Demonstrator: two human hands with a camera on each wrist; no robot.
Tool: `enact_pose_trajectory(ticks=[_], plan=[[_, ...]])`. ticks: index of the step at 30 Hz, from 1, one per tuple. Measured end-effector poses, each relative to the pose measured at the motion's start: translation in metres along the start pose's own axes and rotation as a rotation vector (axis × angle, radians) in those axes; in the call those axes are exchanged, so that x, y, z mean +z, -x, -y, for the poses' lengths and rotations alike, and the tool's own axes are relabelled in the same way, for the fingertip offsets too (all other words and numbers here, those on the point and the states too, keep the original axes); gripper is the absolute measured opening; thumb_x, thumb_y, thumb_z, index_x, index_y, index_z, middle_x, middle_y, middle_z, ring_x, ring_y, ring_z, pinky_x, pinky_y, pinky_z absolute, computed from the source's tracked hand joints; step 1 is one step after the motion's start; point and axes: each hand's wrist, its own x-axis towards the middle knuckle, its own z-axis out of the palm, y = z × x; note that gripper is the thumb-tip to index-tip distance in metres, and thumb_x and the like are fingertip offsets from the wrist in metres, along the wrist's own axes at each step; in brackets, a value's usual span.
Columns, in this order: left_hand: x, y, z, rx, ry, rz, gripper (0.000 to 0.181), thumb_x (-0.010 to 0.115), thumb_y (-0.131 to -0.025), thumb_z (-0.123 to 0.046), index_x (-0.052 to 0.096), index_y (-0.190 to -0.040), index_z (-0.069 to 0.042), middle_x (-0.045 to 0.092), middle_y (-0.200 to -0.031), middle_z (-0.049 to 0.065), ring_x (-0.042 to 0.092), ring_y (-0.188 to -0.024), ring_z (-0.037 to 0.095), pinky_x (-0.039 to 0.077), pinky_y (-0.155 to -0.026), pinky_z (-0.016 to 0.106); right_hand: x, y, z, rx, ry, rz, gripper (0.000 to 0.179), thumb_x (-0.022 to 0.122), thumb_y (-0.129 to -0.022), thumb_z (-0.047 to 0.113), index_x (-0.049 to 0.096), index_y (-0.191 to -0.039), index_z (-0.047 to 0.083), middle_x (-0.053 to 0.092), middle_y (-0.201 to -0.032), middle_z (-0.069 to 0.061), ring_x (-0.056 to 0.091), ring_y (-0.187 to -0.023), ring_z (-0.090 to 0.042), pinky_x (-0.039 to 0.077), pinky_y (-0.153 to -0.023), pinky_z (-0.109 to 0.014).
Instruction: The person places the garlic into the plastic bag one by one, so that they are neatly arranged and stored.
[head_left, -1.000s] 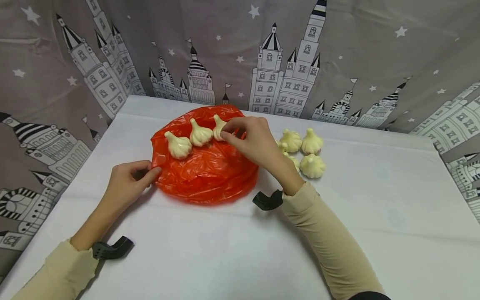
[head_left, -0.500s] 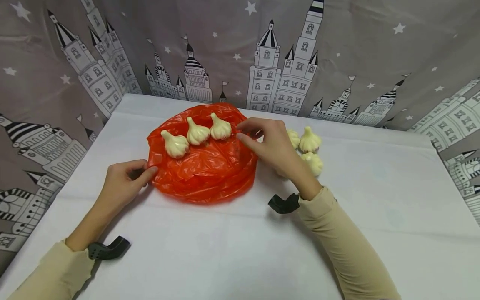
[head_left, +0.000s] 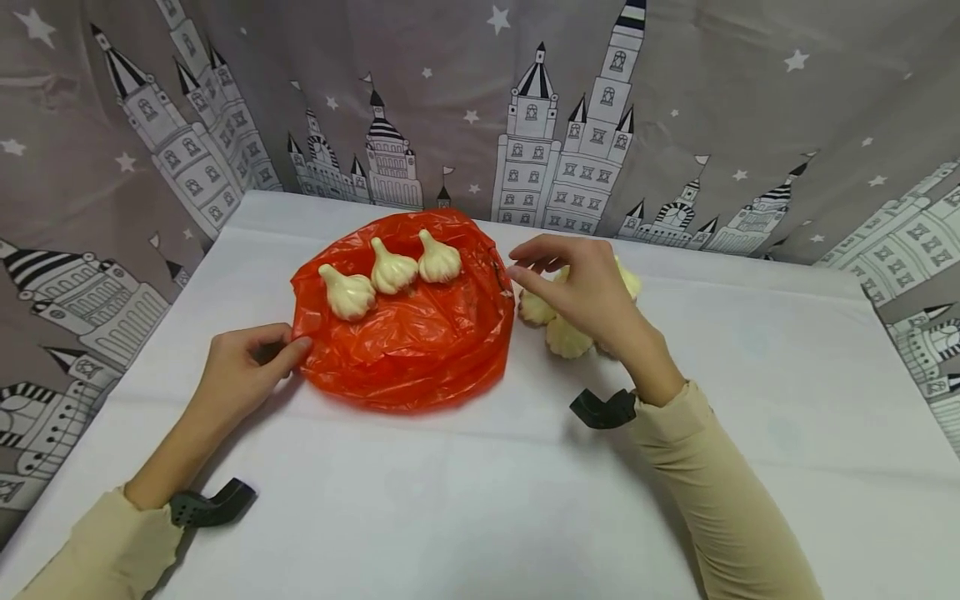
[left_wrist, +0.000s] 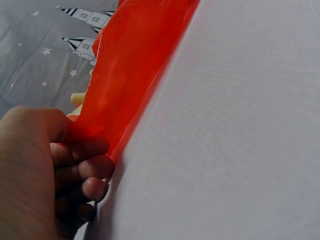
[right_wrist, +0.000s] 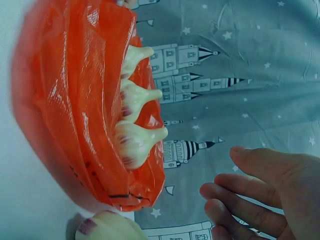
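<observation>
A red plastic bag lies spread on the white table, with three pale garlic bulbs in a row in its opening. My left hand pinches the bag's left edge between thumb and fingers, as the left wrist view also shows. Just off the bag's right edge, my right hand hovers with relaxed fingers and holds nothing. Beneath it lie several more garlic bulbs, partly hidden by the hand. The right wrist view shows one loose bulb beside the bag.
A grey curtain printed with castles and stars hangs behind the table. White cloth covers the tabletop. Each wrist carries a dark camera mount, one on the left and one on the right.
My right hand has let go of the third garlic bulb, leaving it on the bag, and moved right over the loose bulbs. My left hand has kept its hold on the bag.
</observation>
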Motion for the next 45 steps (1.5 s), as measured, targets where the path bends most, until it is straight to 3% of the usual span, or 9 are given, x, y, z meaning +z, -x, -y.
enact_pose_trajectory(ticks=[14, 26, 31, 39, 45], plan=[[0.001, 0.0, -0.001, -0.003, -0.001, 0.008, 0.011, 0.071, -0.091, -0.015, 0.068, -0.082, -0.011, 0.058, -0.066, 0.001, 0.049, -0.066, 0.007, 0.041, -0.058, 0.014, -0.026, 0.021, -0.024, 0.071, 0.025, -0.017, 0.02, 0.071, -0.09, 0.037, 0.074, -0.105, 0.024, 0.072, -0.099, 0.013, 0.066, -0.088, -0.009, 0.052, -0.08, -0.038], [0.001, 0.001, 0.002, 0.004, -0.004, -0.001, 0.01, 0.072, -0.09, -0.011, 0.067, -0.081, -0.011, 0.057, -0.066, 0.0, 0.048, -0.066, 0.006, 0.04, -0.058, 0.015, -0.043, 0.033, -0.044, 0.09, 0.042, -0.054, 0.023, 0.07, -0.092, 0.036, 0.075, -0.105, 0.018, 0.073, -0.095, 0.011, 0.068, -0.083, -0.008, 0.049, -0.071, -0.024], [0.002, 0.001, 0.002, 0.0, -0.012, 0.001, 0.01, 0.071, -0.09, -0.01, 0.067, -0.081, -0.011, 0.057, -0.065, 0.0, 0.049, -0.065, 0.006, 0.04, -0.058, 0.014, -0.046, 0.035, -0.046, 0.103, 0.052, -0.038, 0.023, 0.069, -0.092, 0.036, 0.075, -0.105, 0.018, 0.073, -0.095, 0.011, 0.067, -0.082, -0.007, 0.049, -0.069, -0.025], [0.001, 0.002, 0.002, 0.005, 0.001, 0.006, 0.01, 0.071, -0.091, -0.011, 0.067, -0.082, -0.011, 0.057, -0.066, 0.0, 0.049, -0.065, 0.008, 0.04, -0.057, 0.016, -0.056, 0.043, -0.055, 0.079, 0.087, -0.041, 0.019, 0.069, -0.093, 0.033, 0.076, -0.104, 0.02, 0.073, -0.097, 0.012, 0.068, -0.082, -0.008, 0.049, -0.072, -0.022], [0.001, 0.002, 0.002, 0.001, -0.007, 0.011, 0.01, 0.07, -0.091, -0.013, 0.067, -0.082, -0.013, 0.057, -0.065, 0.0, 0.05, -0.065, 0.007, 0.041, -0.058, 0.015, -0.063, 0.053, -0.065, 0.113, 0.099, -0.033, 0.018, 0.069, -0.093, 0.034, 0.076, -0.105, 0.023, 0.073, -0.103, 0.011, 0.069, -0.083, -0.009, 0.047, -0.075, -0.023]])
